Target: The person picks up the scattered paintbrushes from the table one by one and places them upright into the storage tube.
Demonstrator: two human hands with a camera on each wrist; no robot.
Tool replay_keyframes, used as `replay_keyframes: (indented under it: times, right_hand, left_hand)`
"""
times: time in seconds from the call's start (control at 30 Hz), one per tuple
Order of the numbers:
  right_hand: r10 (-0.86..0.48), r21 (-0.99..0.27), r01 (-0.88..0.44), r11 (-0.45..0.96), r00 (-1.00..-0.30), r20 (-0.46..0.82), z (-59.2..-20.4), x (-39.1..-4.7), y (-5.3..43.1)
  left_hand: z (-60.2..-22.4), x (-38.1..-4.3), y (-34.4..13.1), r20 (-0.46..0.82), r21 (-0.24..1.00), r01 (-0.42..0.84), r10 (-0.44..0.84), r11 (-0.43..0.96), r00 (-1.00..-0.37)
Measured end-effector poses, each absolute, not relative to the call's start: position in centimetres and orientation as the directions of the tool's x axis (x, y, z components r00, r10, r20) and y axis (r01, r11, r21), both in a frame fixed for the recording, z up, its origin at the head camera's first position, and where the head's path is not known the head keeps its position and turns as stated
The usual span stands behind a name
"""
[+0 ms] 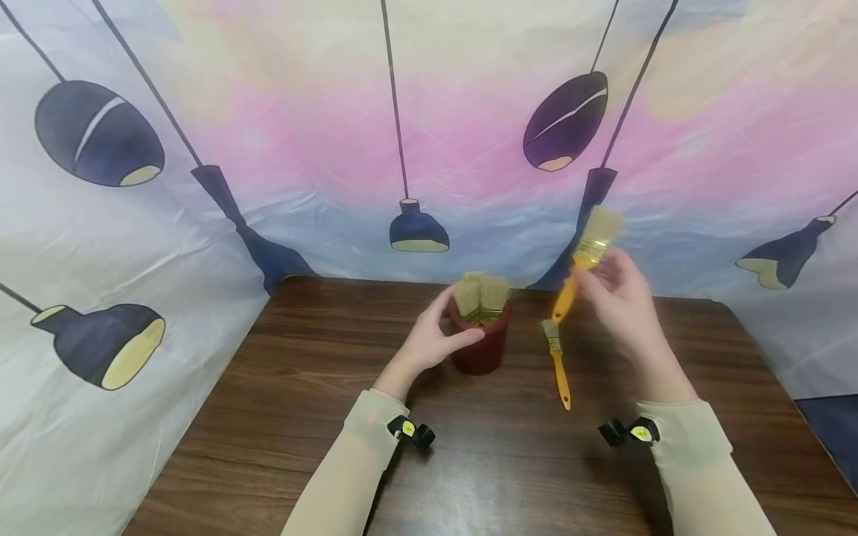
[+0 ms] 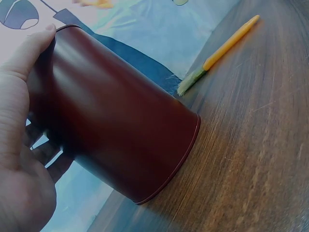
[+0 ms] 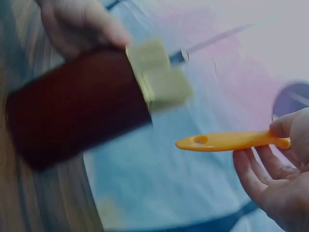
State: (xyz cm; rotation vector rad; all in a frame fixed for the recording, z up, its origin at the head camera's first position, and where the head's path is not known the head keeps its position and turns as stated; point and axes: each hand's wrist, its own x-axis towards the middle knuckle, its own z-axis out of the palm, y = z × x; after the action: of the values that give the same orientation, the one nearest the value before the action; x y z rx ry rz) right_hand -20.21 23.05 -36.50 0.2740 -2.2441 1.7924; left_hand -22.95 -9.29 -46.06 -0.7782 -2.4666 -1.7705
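A dark red cup (image 1: 479, 353) stands on the table with paintbrushes (image 1: 481, 294) in it, bristles up. My left hand (image 1: 434, 333) holds the cup round its side, thumb near the rim; the left wrist view shows the palm (image 2: 21, 159) against the cup wall (image 2: 116, 111). My right hand (image 1: 620, 298) pinches a wide paintbrush (image 1: 582, 264) by its orange handle (image 3: 231, 141), bristles up, above the table to the right of the cup. A smaller paintbrush (image 1: 558, 365) with an orange handle lies on the table below it.
The brown wooden table (image 1: 281, 417) reaches back to a cloth backdrop (image 1: 322, 134) printed with hanging lamps. Each wrist wears a small black camera on a strap, over light sleeves (image 1: 355, 461).
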Motion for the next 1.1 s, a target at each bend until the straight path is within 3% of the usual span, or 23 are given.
replay_keyframes:
  times: [0.17, 0.43, 0.7, 1.1]
  right_hand:
    - [-0.074, -0.894, -0.393, 0.215, -0.919, 0.387, -34.8, -21.1, 18.8]
    - [-0.212, -0.798, -0.439, 0.414, -0.899, 0.384, -35.0, -20.8, 14.8]
    - [-0.321, -0.741, -0.518, 0.427, -0.853, 0.411, -35.9, -20.5, 13.3]
    - [-0.446, -0.637, -0.538, 0.552, -0.836, 0.319, -37.1, -20.3, 12.8]
  left_hand:
    - [-45.9, -22.9, -9.3, 0.28, 0.893, 0.385, 0.383, 0.233, -0.88]
    - [-45.7, -22.9, -9.1, 0.286, 0.892, 0.392, 0.394, 0.223, -0.873]
    - [-45.8, -23.1, -9.1, 0.301, 0.893, 0.403, 0.4, 0.199, -0.866]
    - [-46.0, -23.0, -9.1, 0.34, 0.866, 0.444, 0.381, 0.23, -0.86]
